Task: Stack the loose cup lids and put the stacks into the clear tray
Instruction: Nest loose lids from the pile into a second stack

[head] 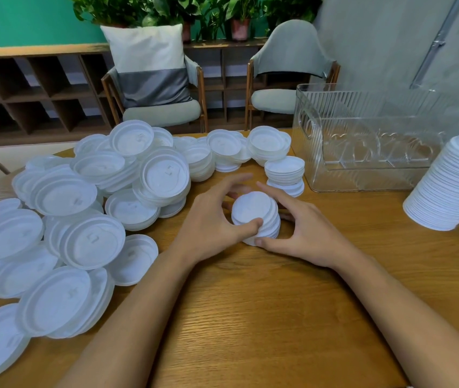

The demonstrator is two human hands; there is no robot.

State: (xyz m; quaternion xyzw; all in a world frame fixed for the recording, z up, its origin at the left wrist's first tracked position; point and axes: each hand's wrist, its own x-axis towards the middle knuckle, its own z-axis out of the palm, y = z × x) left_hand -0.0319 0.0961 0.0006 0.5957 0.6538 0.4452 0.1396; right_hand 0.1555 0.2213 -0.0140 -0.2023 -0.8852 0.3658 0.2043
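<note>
A short stack of white cup lids (256, 212) stands on the wooden table (250, 317) at the centre. My left hand (211, 219) curls round its left side, thumb on its front edge. My right hand (303, 228) cups its right side, thumb at the base. A big heap of loose white lids (82, 219) covers the left of the table. Small lid stacks (284, 170) lie just behind my hands. The clear tray (362, 175) stands at the back right; I see no lids inside it. A tall lid stack (452, 183) leans at the right edge.
Two chairs (161, 107) stand beyond the table's far edge, one with a cushion. Shelving and potted plants line the back wall. Bare wood lies between my forearms and in front of the tray.
</note>
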